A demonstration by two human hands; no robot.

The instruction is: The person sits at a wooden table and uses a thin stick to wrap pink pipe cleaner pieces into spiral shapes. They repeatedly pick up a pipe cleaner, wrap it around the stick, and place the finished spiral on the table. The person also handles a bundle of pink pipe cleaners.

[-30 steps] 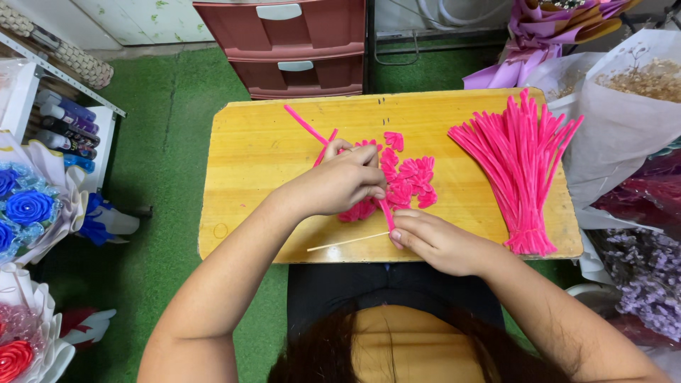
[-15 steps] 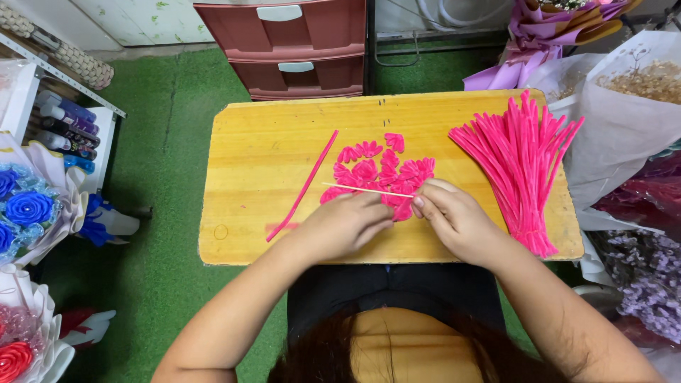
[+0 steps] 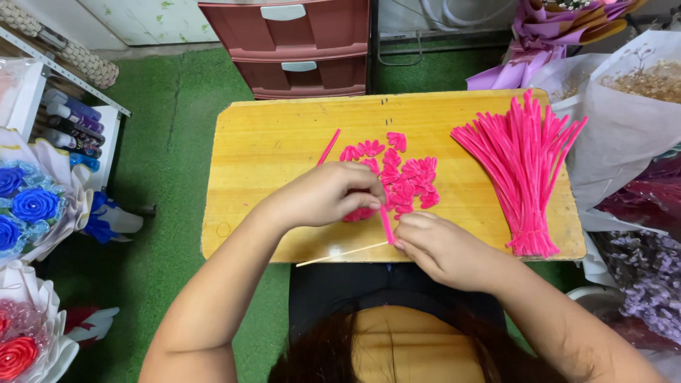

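Nearest the camera are dark hair and a yellow top, with both forearms reaching up onto a small wooden bench (image 3: pixel 284 149). A thin pale stick (image 3: pixel 340 253) lies across the bench's near edge, one end under the right hand (image 3: pixel 443 245). That hand rests low on the bench with fingers curled, its fingertips meeting the lower end of a short pink pipe cleaner (image 3: pixel 386 225). The left hand (image 3: pixel 330 193) comes in from the other side, thumb and forefinger pinched on the upper end of the same piece, so it runs between the two hands just above the stick.

Just beyond the hands sits a pile of petals (image 3: pixel 401 174), small folded pink loops, partly covered by the left hand. One loose pink stem (image 3: pixel 328 147) lies slanted to the left of the pile. To the right, well apart from the hands, a thick bundle (image 3: pixel 525 177) of straight pink pipe cleaners fans out towards the far edge.

Around the bench is green turf. Blue paper roses (image 3: pixel 28 209) and a red rose (image 3: pixel 18 354) stand at the left, wrapped bouquets (image 3: pixel 631 106) crowd the right, and brown plastic drawers (image 3: pixel 298 46) stand beyond the far edge.
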